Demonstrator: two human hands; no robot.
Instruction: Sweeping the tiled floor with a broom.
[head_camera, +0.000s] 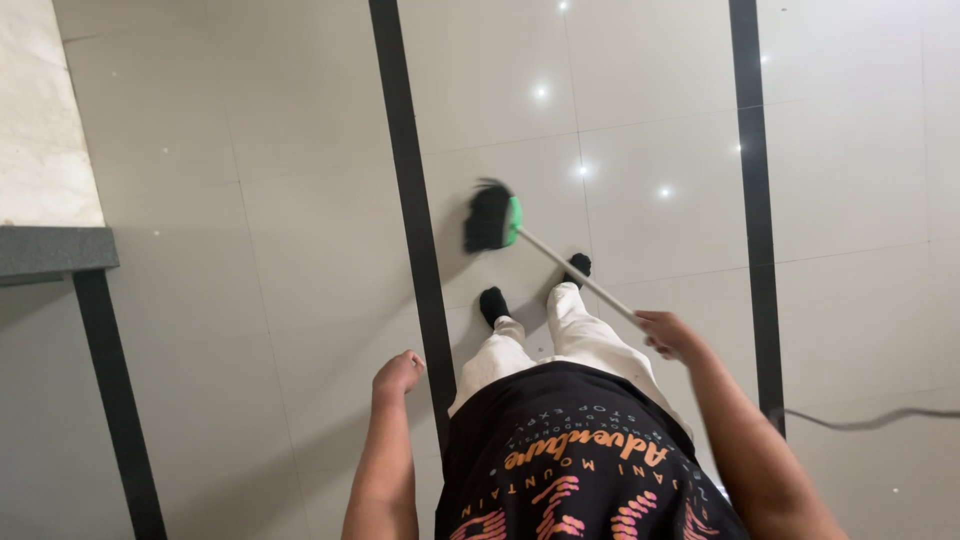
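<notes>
I look straight down at my own body on a glossy pale tiled floor (300, 200). My right hand (668, 334) grips the thin metal handle of a broom (497, 216), which has a green head and black bristles. The bristles rest on the tile just ahead of my feet in black socks (494, 303). My left hand (398, 374) hangs loose at my side with the fingers curled and nothing in it. I wear pale trousers and a black shirt with orange print.
Two black tile strips (410, 200) (752, 200) run lengthwise across the floor. At the left edge stands a pale wall or counter (40, 120) with a dark grey ledge (55, 252). A thin dark cable (870, 420) lies on the floor at the right.
</notes>
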